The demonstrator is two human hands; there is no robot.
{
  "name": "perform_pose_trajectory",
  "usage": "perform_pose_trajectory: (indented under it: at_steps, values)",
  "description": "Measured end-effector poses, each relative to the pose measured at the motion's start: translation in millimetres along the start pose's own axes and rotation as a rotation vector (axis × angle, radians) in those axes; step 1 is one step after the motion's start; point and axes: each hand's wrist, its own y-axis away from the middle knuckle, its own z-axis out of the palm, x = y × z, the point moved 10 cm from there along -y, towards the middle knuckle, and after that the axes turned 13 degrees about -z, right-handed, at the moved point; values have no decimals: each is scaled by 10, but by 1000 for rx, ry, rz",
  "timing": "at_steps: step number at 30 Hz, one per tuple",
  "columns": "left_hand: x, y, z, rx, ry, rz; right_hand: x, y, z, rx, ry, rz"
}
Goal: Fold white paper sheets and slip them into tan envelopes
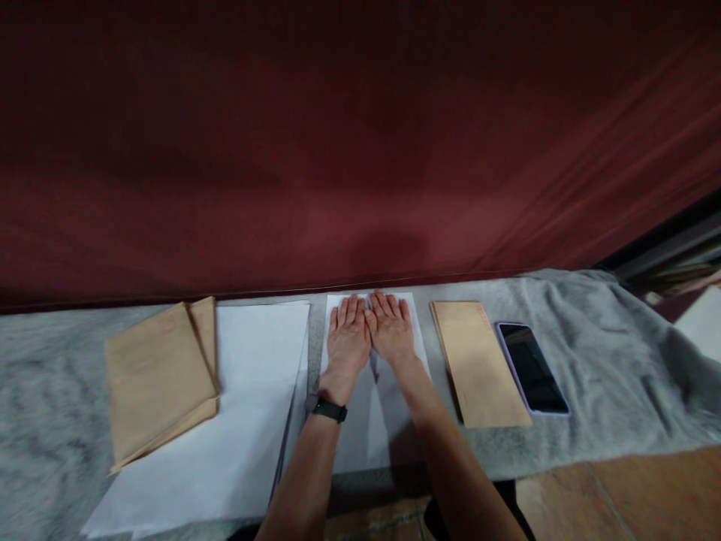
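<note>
Both hands lie palm down, side by side, on the far part of a white sheet of paper (366,428). My left hand (348,336), with a black band on its wrist, rests flat with its fingers stretched toward the red cloth. Beside it, my right hand (391,329) is flat too, fingers extended and slightly spread. The thumbs are close together near the sheet's middle. A stack of white paper (225,451) is to the left of the hands, and a stack of brown envelopes (478,368) is to their right.
More brown envelopes (161,368) lie on the left paper stack. A phone in a light purple case (534,368) sits right of the right-hand envelopes. Grey cloth (613,376) covers the surface, and a red cloth (360,188) hangs behind it. Tiled floor shows at the lower right.
</note>
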Motion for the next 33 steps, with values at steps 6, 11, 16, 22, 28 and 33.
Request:
perform_pose_trajectory:
  at_steps: [6, 11, 16, 22, 28, 33]
  values:
    - [-22, 11, 31, -4, -16, 1, 6, -5, 8, 4, 29, -10]
    - [-40, 6, 46, 3, -18, -5, -1, 7, -6, 6, 48, -31]
    - [-77, 2, -20, 44, -18, -40, -2, 45, -14, 4, 39, -7]
    - [-280, -64, -92, 99, -27, -133, 48, 110, -42, 34, 53, 56]
    - [-387, -84, -75, 154, -40, -176, 190, 193, -96, 96, 105, 127]
    - [-426, -47, -81, 185, -13, -219, 289, 288, -139, 152, 154, 170]
